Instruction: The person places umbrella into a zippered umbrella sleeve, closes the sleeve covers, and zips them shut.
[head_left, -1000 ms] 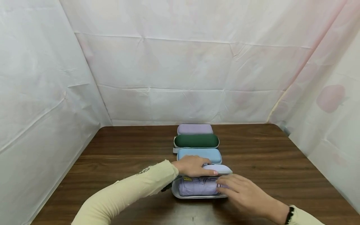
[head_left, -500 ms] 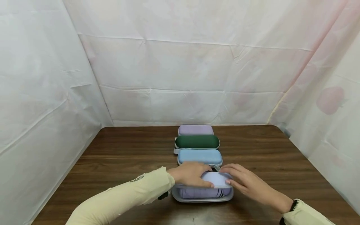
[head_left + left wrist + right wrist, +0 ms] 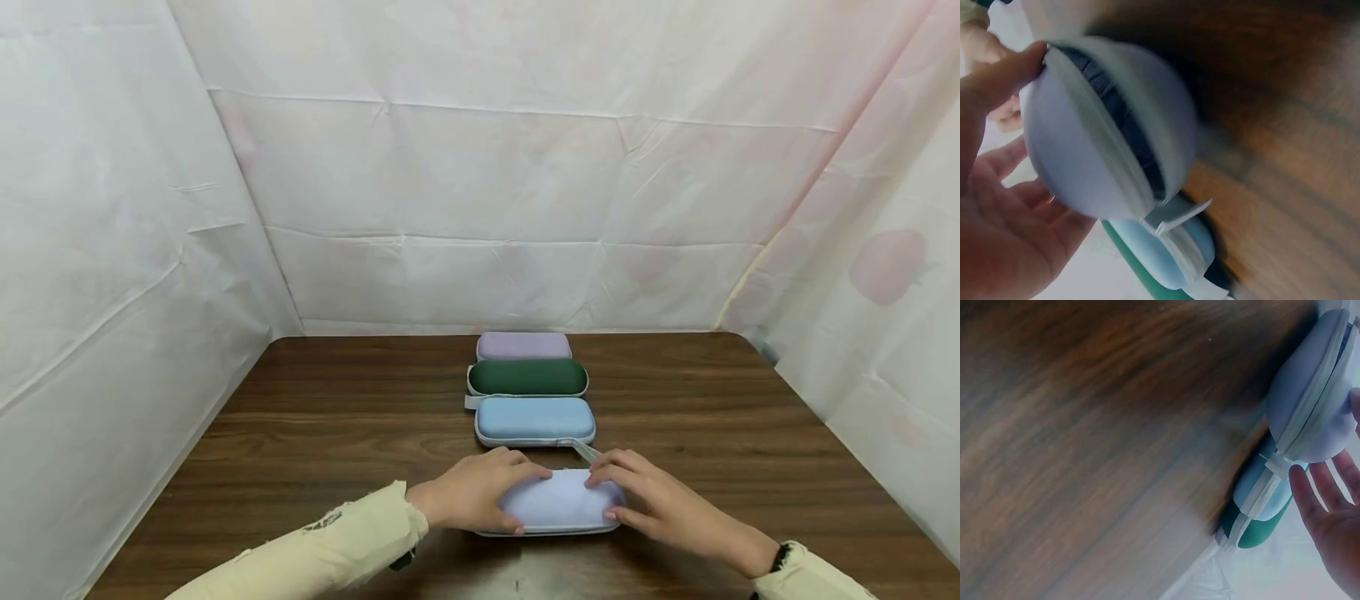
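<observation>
A lavender zip case (image 3: 562,498) lies at the near middle of the table, its lid lowered. In the left wrist view a gap runs along its unzipped rim, with dark folded material (image 3: 1116,112) inside. My left hand (image 3: 472,492) holds the lid's left part, thumb at the front edge, fingers toward the back. My right hand (image 3: 663,504) spans the right end, thumb at the front rim and fingertips on top. In the right wrist view the rim (image 3: 1316,387) shows a narrower gap there. A pale strap (image 3: 586,451) sticks out behind the case.
Behind the lavender case, a light blue case (image 3: 535,418), a dark green case (image 3: 528,377) and a purple case (image 3: 523,345) lie in a row on the brown wooden table (image 3: 352,400). A pale floral sheet (image 3: 495,192) hangs beyond the far edge.
The lid has come down toward me over the purple folded bundle, which the head view no longer shows. My left hand has slid left, and my right hand has moved onto the case's right end.
</observation>
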A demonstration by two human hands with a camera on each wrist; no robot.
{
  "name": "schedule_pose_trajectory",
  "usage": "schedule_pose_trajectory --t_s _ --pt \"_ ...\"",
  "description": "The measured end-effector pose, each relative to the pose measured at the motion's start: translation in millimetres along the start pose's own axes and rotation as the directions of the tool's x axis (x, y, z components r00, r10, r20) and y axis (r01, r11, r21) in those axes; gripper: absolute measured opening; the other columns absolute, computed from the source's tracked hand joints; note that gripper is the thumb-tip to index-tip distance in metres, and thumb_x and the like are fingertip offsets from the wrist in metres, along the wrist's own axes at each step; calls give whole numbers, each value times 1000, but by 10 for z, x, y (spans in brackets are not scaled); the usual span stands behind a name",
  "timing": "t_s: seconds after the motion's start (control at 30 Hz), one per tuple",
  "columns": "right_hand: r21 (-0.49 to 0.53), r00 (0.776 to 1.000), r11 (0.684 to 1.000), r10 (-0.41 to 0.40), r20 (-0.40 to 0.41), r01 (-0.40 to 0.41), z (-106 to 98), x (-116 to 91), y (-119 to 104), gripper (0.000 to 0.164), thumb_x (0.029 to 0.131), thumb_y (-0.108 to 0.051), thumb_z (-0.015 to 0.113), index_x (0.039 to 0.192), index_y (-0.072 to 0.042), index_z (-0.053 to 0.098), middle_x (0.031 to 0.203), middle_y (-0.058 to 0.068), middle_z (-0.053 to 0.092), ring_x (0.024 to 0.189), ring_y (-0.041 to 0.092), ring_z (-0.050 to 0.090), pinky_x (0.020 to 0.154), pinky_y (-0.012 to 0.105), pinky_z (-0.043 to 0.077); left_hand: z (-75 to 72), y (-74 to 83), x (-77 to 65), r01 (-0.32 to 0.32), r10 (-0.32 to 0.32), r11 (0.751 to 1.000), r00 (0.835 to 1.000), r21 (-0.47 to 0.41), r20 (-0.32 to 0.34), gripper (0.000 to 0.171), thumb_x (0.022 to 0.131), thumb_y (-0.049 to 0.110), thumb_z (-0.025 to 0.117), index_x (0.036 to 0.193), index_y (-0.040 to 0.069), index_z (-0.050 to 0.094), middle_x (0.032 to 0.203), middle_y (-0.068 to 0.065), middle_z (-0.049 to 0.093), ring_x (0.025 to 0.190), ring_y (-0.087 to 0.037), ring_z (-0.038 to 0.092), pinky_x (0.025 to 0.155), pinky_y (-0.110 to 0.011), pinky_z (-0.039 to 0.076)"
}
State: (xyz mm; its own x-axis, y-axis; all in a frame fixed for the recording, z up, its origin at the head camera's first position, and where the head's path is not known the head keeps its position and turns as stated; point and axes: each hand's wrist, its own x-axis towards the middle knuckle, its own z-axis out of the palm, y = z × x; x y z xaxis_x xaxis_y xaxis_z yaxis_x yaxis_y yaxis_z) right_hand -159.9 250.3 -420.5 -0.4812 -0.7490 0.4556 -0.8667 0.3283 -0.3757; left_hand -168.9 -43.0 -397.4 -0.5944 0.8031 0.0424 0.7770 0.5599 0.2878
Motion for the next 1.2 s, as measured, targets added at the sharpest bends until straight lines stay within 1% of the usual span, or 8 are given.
schedule_pose_trajectory --t_s 0.2,0.3,0.4,0.6,0.77,0.9,1.07,1.2 --pt "148 996 986 75 53 -82 -23 34 110 26 90 -5 65 115 -13 60 114 2 57 105 14 53 86 23 43 125 22 -49 -56 67 993 991 104 -113 68 74 40 81 133 20 54 115 4 58 102 -8 52 79 -20 46" --pt "232 985 961 131 110 -153 -66 122 231 21 95 1 54 114 -5 61 111 6 62 100 14 58 80 27 48 141 40 -52 -61 80 989 987 134 -137 67 73 40 82 132 20 54 114 4 57 101 -9 52 80 -21 46" --pt "265 972 945 143 185 -189 -93 235 350 25 94 9 50 115 2 62 108 11 65 99 17 61 78 29 51 157 64 -55 -68 93 984 985 167 -143 66 73 40 82 130 20 55 112 3 58 99 -9 52 79 -21 46" --pt "212 938 963 85 337 -163 -77 507 454 29 87 12 59 113 2 67 109 8 68 99 16 63 77 31 52 178 108 -59 -90 129 967 979 238 -154 64 73 40 81 128 18 56 109 2 58 96 -9 53 77 -21 47" --pt "170 871 970 73 486 -176 -55 702 434 31 87 9 61 114 -4 69 109 2 68 96 9 62 75 27 51 167 124 -49 -99 138 963 980 251 -144 63 74 40 80 128 17 55 110 1 58 96 -9 53 77 -21 47" --pt "149 827 977 45 561 -154 -48 799 410 29 87 9 61 109 -7 72 104 -4 69 97 7 61 79 24 50 167 130 -55 -100 138 963 981 251 -137 63 74 40 79 128 18 55 110 1 58 97 -9 53 76 -21 47" --pt "106 805 980 76 588 -170 -55 832 405 20 88 5 62 94 -10 73 90 -11 66 84 4 60 73 21 49 181 132 -65 -102 145 959 977 263 -153 63 73 40 80 127 18 56 108 2 58 95 -9 53 73 -21 48" --pt "90 823 980 99 559 -179 -42 808 420 15 88 2 64 85 -12 70 82 -12 63 75 0 56 66 19 47 180 134 -76 -98 140 961 979 258 -150 62 73 41 80 126 19 56 109 3 58 99 -12 52 81 -25 46"
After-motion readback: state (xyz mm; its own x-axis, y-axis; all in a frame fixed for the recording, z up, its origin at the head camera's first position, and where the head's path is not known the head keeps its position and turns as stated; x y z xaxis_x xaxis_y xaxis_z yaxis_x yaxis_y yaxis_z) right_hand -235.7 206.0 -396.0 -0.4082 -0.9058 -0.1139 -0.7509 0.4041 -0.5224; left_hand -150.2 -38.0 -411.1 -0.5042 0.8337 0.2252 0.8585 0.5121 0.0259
